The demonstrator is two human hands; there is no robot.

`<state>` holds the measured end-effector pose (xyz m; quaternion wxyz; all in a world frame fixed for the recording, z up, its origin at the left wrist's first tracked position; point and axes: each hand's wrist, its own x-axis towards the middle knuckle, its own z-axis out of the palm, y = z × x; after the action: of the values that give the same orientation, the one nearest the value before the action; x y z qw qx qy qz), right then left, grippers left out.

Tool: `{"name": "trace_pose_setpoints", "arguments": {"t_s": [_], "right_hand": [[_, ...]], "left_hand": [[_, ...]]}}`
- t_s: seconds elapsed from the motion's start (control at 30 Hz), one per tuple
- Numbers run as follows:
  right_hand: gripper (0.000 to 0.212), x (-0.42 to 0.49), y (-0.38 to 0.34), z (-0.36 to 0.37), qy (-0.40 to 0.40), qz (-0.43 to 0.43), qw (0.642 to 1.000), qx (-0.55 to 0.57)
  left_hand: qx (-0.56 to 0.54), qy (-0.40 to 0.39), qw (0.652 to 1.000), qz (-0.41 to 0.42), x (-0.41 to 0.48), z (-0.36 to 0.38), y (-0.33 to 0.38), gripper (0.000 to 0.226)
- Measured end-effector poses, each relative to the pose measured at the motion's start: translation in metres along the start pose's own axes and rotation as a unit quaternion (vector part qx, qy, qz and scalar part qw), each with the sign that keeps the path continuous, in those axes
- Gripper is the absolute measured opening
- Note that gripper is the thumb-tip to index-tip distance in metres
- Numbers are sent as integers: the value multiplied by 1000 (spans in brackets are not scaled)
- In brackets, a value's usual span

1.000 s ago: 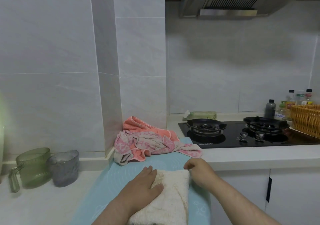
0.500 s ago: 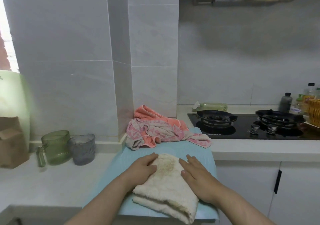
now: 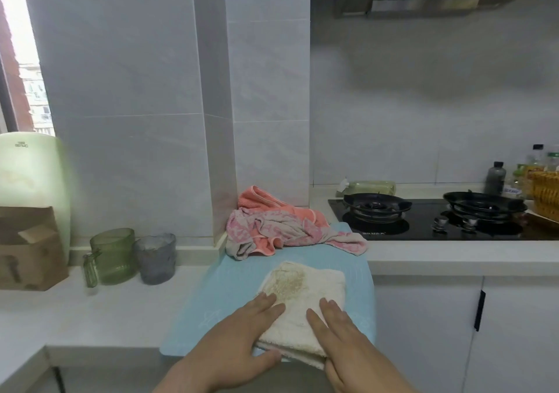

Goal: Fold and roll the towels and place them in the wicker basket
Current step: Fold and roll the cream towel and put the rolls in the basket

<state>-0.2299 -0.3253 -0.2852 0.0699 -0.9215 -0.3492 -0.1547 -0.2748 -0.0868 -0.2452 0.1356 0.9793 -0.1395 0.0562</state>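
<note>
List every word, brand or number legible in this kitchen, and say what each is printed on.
Nothing here reads with certainty.
Green appliance: small dark logo near its top, too blurred to read.
Gas hob: white brand print on the front edge, too small to read.
Bottle label: blue lettering, blurred.
Blue mat: faint pale markings, illegible.

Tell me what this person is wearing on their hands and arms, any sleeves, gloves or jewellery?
Nothing visible. The left hand and right hand are bare, without gloves, rings or a watch, and both forearms are uncovered to the frame's edge; no sleeve shows.
</note>
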Motion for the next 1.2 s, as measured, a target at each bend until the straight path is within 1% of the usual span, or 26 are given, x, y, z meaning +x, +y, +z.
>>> {"name": "trace_pose_setpoints", "arguments": {"t_s": [0.1,0.17,0.27,0.4,0.43,0.47,0.53,0.57,0.63,0.7,0.73,0.77,0.8,0.83,0.87,0.9,0.93,1.0,1.03,1.07,1.13,1.17,1.2], "right_hand": [[81,-6,-2,-7,-14,-18,999,-28],[81,-8,6,-8,-47,-36,998,-19],[80,-7,19,-8,-44,-56,997,-38],[76,-6,22,-13,-42,-66,996,-42],[75,-6,20,-15,-45,-66,997,-15],[68,-8,18,-17,-32,-65,997,21],[44,-11,15,-15,23,-76,993,85],[41,-13,14,-16,34,-70,990,117],[43,-15,16,-18,24,-52,981,184],[39,-15,21,-15,32,-34,972,232],[37,-14,22,-15,28,-29,968,247],[38,-15,22,-19,16,-26,966,255],[41,-14,21,-26,-5,-13,965,261],[43,-14,18,-34,-34,3,962,271],[45,-13,14,-41,-63,21,952,297],[47,-12,10,-49,-77,50,932,351],[45,-9,7,-54,-65,93,906,408],[28,2,4,-58,9,190,855,483],[22,10,4,-60,25,240,828,506],[24,19,5,-60,20,284,803,523],[35,36,8,-59,7,352,745,566],[37,43,10,-58,9,384,710,590],[34,49,12,-58,19,411,676,611]], "left_hand": [[20,10,1000,6,-1,0,1,88],[19,13,1000,7,0,0,1,83],[0,13,1000,6,0,1,1,76],[-22,15,1000,-6,1,3,4,76],[-24,17,1000,-8,0,3,5,76],[-27,18,999,-10,-2,3,7,76],[-36,18,999,-22,-7,1,12,76],[-40,21,999,-28,-9,1,13,75],[-52,30,998,-34,-12,5,12,69],[-96,55,993,-48,-16,8,10,61],[-151,63,984,-65,-17,7,11,57],[-224,64,967,-100,-17,3,15,51],[-297,70,942,-137,-18,-2,22,42],[-341,80,920,-173,-16,-6,25,27],[-363,95,902,-213,-11,-9,26,12],[-383,110,885,-242,-6,-13,24,13],[-401,112,866,-276,-2,-17,22,19],[-452,95,824,-327,10,-28,19,27],[-482,80,801,-346,16,-34,18,36],[-510,67,778,-362,24,-39,16,40],[-555,32,738,-382,36,-48,20,29],[-568,9,725,-390,40,-52,24,22],[-574,-14,718,-393,45,-52,25,18]]}}
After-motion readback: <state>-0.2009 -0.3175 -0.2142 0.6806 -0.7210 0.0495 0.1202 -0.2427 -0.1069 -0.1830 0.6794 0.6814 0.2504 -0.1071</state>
